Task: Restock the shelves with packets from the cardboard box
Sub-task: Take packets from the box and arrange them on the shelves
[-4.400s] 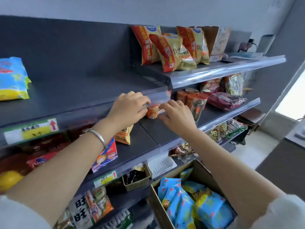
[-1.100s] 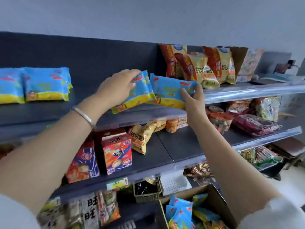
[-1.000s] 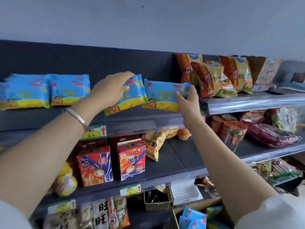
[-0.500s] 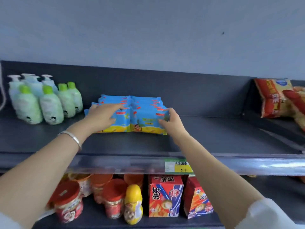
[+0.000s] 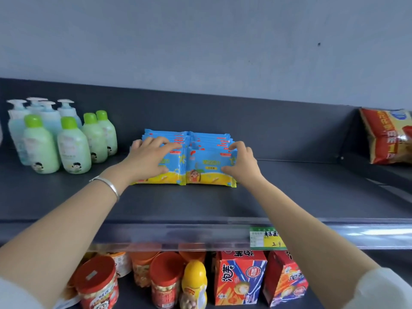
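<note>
Two piles of blue-and-yellow packets sit side by side on the top shelf (image 5: 289, 188), about midway along it and nearer the back wall than the front rail. The left pile (image 5: 174, 172) and the right pile (image 5: 207, 166) touch along one crimped seam. The sealed ends face left and right, so each packet seems to lie lengthwise along the shelf.

Both hands are straight ahead on the piles. The left hand (image 5: 149, 159) lies flat on the left pile with its fingers spread and fairly straight, pressing down and not gripping. The right hand (image 5: 242, 166) is curled round the outer right edge of the right pile, fingers at the back corner and thumb toward the front.

The move ahead looks like squaring the two piles and letting go. Each hand is nearest its own pile, and bare shelf lies to the right.

The cardboard box is out of view. Pump bottles (image 5: 73, 148) stand toward the left end. A red snack bag (image 5: 388, 137) leans at the far right. Below are red-lidded jars (image 5: 98, 284) and red cartons (image 5: 240, 277).
</note>
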Demonstrator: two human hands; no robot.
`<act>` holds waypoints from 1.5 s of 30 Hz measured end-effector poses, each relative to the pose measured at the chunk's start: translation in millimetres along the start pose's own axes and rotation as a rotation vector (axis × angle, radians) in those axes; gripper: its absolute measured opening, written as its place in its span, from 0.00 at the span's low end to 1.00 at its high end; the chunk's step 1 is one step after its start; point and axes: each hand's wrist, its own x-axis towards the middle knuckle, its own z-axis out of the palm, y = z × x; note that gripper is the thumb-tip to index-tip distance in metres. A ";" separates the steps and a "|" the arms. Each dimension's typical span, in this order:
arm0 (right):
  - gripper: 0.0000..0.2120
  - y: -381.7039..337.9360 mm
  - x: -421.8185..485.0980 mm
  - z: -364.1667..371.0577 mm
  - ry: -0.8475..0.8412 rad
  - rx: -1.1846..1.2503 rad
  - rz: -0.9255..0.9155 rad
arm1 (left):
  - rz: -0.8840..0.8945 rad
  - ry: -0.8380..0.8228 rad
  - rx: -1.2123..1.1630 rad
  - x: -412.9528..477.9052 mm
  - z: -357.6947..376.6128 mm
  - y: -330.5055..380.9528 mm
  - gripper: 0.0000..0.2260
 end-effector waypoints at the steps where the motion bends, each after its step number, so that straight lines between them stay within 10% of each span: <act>1: 0.28 -0.6 -1.4 -0.5 -0.002 -0.033 -0.010 | 0.009 -0.008 -0.005 -0.9 0.5 -0.8 0.31; 27: 0.29 -15.9 -12.3 -2.9 0.099 -0.865 -0.428 | 0.100 0.020 0.108 -7.2 6.6 19.9 0.31; 45: 0.27 -13.1 -21.6 -0.1 0.087 -0.802 -0.428 | 0.101 0.015 0.044 -17.2 8.8 16.7 0.31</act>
